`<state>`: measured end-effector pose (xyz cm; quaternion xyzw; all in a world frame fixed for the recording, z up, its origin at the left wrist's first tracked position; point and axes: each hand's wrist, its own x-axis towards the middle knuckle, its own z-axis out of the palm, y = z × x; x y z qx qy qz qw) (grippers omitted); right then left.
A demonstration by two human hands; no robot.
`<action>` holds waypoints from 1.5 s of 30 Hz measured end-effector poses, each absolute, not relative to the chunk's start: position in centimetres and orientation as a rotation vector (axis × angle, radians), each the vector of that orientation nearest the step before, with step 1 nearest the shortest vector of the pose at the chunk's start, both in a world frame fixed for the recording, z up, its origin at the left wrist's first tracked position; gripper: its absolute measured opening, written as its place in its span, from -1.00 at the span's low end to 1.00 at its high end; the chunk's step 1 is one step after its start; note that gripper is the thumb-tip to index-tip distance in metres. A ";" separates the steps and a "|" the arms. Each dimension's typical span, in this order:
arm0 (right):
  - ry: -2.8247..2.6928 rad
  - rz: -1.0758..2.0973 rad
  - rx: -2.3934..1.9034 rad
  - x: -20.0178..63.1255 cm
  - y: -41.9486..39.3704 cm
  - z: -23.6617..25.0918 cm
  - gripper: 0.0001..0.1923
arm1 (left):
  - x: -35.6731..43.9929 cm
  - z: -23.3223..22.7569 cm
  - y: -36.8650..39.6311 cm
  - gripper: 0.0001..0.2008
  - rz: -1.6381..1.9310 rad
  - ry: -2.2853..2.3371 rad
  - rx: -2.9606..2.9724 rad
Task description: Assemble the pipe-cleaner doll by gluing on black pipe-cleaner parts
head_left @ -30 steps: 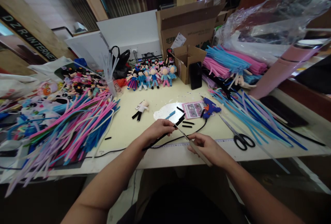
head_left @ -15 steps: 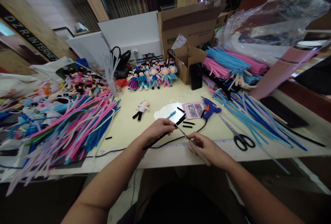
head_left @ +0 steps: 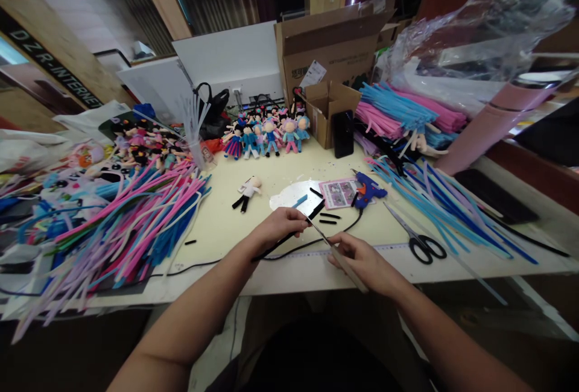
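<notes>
My left hand (head_left: 284, 223) is closed in a pinch over the table, holding a black pipe cleaner (head_left: 317, 207) whose tail runs back beneath the wrist. My right hand (head_left: 359, 259) is wrapped round a slim tool with a pale handle (head_left: 349, 270) and a narrow metal end; its exact kind is unclear. The tool's tip meets the pipe cleaner at my left fingertips. Short black pieces (head_left: 328, 221) lie just beyond my hands, and a short blue piece (head_left: 299, 201) rests on a white oval sheet (head_left: 281, 198). A small doll (head_left: 248, 192) in white and black lies farther left.
A blue glue gun (head_left: 368, 190) lies by a pink picture card (head_left: 337, 193), its cord crossing the table. Black-handled scissors (head_left: 425, 247) are at right. Pipe cleaners (head_left: 136, 217) heap up left and right. Dolls (head_left: 270, 132), a small box (head_left: 323, 114) and a phone (head_left: 342, 132) stand behind.
</notes>
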<state>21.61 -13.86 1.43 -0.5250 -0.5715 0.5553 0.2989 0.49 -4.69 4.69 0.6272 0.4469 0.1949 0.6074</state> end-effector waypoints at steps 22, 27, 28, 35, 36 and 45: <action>-1.817 1.272 -1.590 23.8 -12.7 1.9 -0.66 | -1.6 4.6 -3.3 -0.79 0.459 1.118 1.466; -2.059 1.095 -1.684 24.9 -13.8 4.3 -0.72 | -3.4 4.7 -1.9 -0.78 0.366 1.260 1.737; -2.081 1.086 -1.669 25.2 -14.0 4.6 -0.73 | -3.6 4.6 -1.5 -0.77 0.347 1.296 1.800; -1.852 0.661 -1.932 29.1 -15.7 4.0 -0.63 | -3.2 3.5 0.6 -0.77 0.285 1.495 2.210; -1.808 0.588 -1.984 29.7 -15.8 3.7 -0.63 | -2.9 3.3 0.8 -0.76 0.292 1.498 2.248; -1.658 0.219 -2.139 33.6 -16.1 1.4 -0.57 | 0.3 2.3 3.9 -0.79 0.425 1.543 2.452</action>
